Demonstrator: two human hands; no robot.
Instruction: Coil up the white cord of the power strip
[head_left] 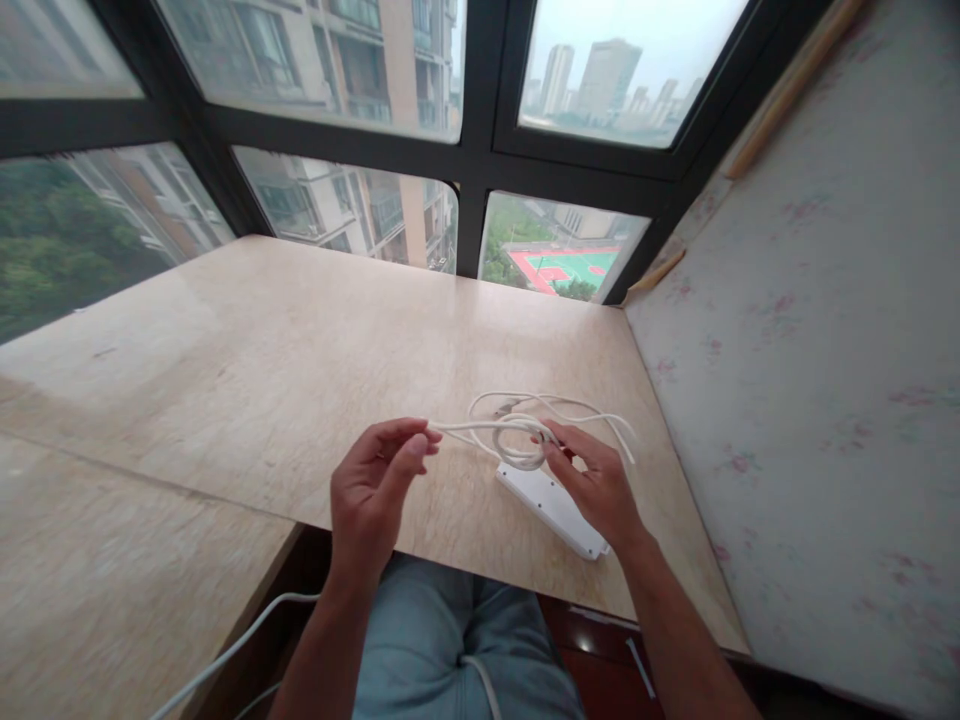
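A white cable [466,427] runs between my two hands above the ledge. My left hand [381,480] pinches one stretch of it between thumb and fingertips. Small round loops of the same cable are gathered in my right hand [592,475], whose thumb and fingers close on their right side. Under the loops and partly behind my right hand lies a white power strip [551,508], its screw-dotted face turned up. Looser cable [577,401] curves over the ledge beyond my hands, with what looks like a plug or connector [507,407] in it.
The pale marble-patterned ledge [315,350] ends at dark-framed windows [471,160] ahead. A flowered wall [810,350] bounds it on the right. More white cable [240,640] hangs at the lower left, and another piece crosses my lap [420,640].
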